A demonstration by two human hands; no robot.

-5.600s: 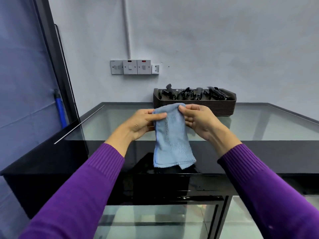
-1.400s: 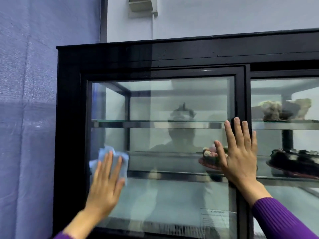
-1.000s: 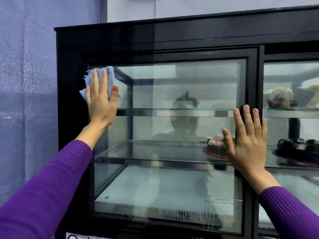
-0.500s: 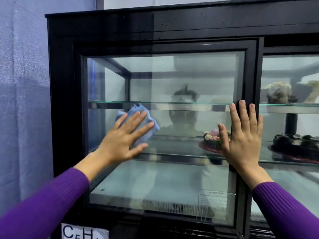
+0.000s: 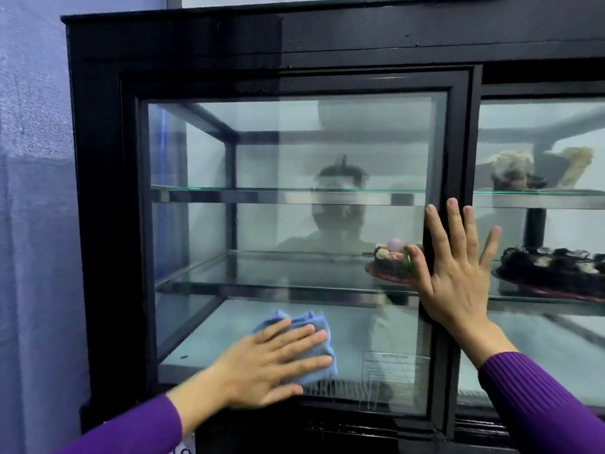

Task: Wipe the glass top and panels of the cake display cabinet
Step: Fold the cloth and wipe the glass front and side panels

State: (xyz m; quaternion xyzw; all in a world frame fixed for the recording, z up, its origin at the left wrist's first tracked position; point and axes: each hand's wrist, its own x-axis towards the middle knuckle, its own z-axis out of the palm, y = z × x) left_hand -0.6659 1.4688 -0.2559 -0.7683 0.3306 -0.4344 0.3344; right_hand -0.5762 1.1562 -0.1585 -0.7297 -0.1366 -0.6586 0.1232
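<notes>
The black-framed cake display cabinet (image 5: 203, 50) fills the view. Its left sliding glass panel (image 5: 294, 142) is straight ahead of me. My left hand (image 5: 262, 365) lies flat on the lower part of that panel and presses a folded light blue cloth (image 5: 314, 326) against the glass. My right hand (image 5: 458, 276) is spread flat, fingers apart, on the black vertical door frame (image 5: 458, 142) between the two panels; it holds nothing.
Inside, a small decorated cake (image 5: 389, 260) sits on the middle glass shelf and a dark chocolate cake (image 5: 553, 267) lies behind the right panel, with pale items (image 5: 510, 168) on the upper shelf. A blue wall (image 5: 32, 191) runs close along the cabinet's left side.
My left hand has carried the cloth from the panel's top left corner through its middle and down to the lower part. My right hand has stayed on the door frame.
</notes>
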